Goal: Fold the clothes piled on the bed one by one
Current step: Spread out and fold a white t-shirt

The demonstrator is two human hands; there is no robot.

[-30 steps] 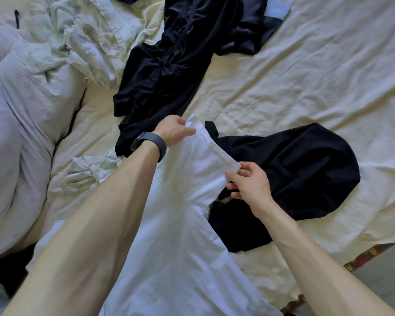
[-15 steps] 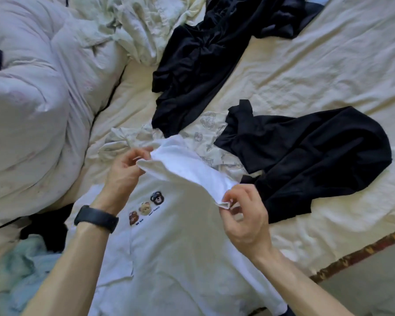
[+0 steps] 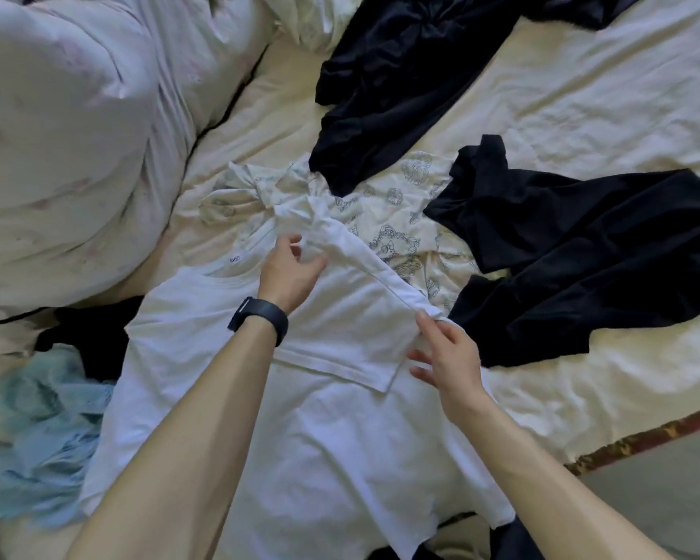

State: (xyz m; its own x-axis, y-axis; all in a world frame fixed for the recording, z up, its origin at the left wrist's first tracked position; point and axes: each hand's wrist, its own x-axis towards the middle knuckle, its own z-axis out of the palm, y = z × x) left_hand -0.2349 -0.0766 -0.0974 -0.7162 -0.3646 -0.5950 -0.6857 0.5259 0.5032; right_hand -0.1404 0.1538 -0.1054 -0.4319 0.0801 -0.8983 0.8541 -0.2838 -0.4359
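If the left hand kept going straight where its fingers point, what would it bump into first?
The left hand would likely first meet the folded-over sleeve of the white shirt, right at its fingertips; the printed cloth lies beyond, though depth is unclear.

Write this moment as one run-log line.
item: white T-shirt | state: sleeve folded over front | left hand: touches shoulder fold | right hand: pinches fold edge
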